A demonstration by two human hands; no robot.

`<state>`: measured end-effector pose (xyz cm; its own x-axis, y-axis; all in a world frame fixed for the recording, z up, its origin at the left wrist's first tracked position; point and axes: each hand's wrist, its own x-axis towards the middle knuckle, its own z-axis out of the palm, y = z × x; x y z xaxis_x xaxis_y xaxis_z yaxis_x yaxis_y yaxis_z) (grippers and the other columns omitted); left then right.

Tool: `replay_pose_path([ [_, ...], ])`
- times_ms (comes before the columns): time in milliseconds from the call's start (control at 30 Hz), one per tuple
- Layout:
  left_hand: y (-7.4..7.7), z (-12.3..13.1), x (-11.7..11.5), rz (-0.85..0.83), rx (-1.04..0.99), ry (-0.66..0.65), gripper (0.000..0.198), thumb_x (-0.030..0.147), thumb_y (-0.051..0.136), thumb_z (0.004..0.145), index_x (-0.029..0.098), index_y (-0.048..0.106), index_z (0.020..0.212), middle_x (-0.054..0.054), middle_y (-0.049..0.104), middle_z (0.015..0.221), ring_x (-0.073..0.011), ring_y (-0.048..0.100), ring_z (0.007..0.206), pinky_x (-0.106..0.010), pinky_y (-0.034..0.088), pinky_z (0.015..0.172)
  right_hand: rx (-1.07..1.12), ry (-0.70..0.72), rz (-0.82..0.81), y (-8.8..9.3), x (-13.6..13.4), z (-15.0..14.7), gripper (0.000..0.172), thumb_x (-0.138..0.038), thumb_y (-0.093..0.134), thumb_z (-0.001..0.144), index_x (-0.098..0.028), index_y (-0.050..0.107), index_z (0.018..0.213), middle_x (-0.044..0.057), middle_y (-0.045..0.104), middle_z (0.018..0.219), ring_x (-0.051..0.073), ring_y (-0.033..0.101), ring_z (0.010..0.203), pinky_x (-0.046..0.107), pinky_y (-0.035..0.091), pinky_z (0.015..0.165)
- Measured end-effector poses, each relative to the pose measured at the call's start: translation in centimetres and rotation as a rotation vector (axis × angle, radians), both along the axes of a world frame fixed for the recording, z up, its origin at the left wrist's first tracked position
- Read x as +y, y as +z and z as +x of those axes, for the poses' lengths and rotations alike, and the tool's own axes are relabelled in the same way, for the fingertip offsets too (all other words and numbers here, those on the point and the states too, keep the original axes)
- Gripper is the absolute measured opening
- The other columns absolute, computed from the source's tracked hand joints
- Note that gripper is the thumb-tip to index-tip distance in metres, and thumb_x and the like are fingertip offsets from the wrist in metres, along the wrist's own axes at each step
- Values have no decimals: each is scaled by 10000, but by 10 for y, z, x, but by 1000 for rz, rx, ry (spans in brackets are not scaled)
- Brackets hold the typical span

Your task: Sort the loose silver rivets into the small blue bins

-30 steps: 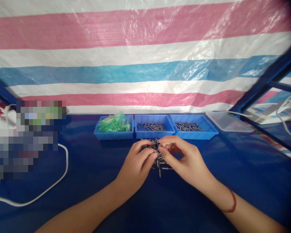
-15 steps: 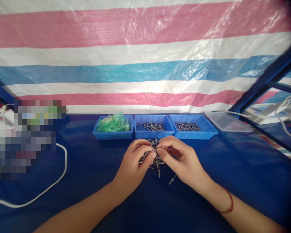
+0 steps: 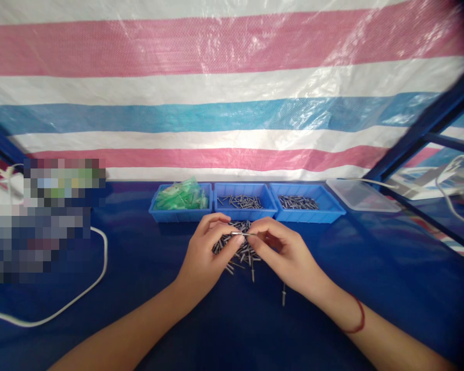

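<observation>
Between my two hands a blind rivet point(image 3: 237, 233) lies level. Its thicker end is pinched by thumb and forefinger of my left hand point(image 3: 205, 248). My right hand point(image 3: 284, 250) pinches the thin pin end. Another rivet point(image 3: 283, 295) sticks out below my right hand; its upper end is hidden, and I cannot tell whether the curled fingers hold it. Beneath both hands a loose pile of rivets point(image 3: 242, 252) rests on the dark blue table point(image 3: 232, 330), partly covered by my fingers.
Behind the pile stand three blue bins: the left bin point(image 3: 180, 216) holds green plastic packets, the middle bin point(image 3: 245, 212) and right bin point(image 3: 313, 214) hold rivets. A clear plastic lid point(image 3: 361, 196) lies at right. A white cable point(image 3: 105, 257) loops on the left beside a blurred-out area.
The held rivet now shows plainly, lying level between my fingertips. My left hand has shifted slightly left. The rivet below my right hand has swung from slanted to nearly upright.
</observation>
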<state>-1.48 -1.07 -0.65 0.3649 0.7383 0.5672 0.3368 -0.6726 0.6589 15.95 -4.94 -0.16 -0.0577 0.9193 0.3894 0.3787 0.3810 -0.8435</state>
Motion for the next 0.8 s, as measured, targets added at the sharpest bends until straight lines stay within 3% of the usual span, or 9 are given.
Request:
replay_pose_path([
  [200,0,-1,1,-26,15,-12,58,206,578,861,182,627,843,-68,584,1026,-182,594,978,-329,468,893,-69,53,-7,-2,1,1,161,-311,526,886,-189,604,815,28,581,765,133,541,651,242,462,580],
  [300,0,-2,0,-68,63,-49,86,221,554,880,193,625,920,-58,596,1024,-176,593,974,-310,467,879,-131,59,-5,0,4,4,190,-313,506,897,-189,624,814,30,608,756,143,566,664,252,465,594],
  [433,-1,-1,-2,-98,181,-105,150,238,526,901,210,608,1023,-47,623,1006,-180,587,974,-310,458,872,-197,-199,105,7,13,27,208,-329,512,886,-189,636,796,40,649,779,168,599,709,275,473,631],
  [533,-1,-1,-4,-34,299,-154,147,245,514,909,210,621,1003,-43,644,972,-186,582,941,-326,441,859,-307,-496,184,12,22,57,207,-339,521,869,-189,646,799,41,656,765,176,588,671,290,457,631],
  [600,0,-1,-7,39,385,-196,158,245,504,914,214,635,997,-42,655,962,-190,575,923,-338,426,849,-454,-623,166,13,28,75,202,-335,525,857,-187,657,819,37,644,731,175,568,620,300,439,619],
  [700,4,3,-15,171,495,-321,193,256,495,923,241,642,1046,-37,660,994,-188,562,941,-332,408,848,-602,-675,155,10,34,88,234,-332,523,845,-162,663,924,58,642,771,192,572,644,316,434,633],
  [800,4,11,-30,308,581,-530,285,356,523,915,283,584,1183,-19,633,1134,-188,543,1018,-319,393,889,-602,-627,167,8,34,82,275,-340,513,851,-150,646,999,64,641,783,198,586,672,310,440,636],
])
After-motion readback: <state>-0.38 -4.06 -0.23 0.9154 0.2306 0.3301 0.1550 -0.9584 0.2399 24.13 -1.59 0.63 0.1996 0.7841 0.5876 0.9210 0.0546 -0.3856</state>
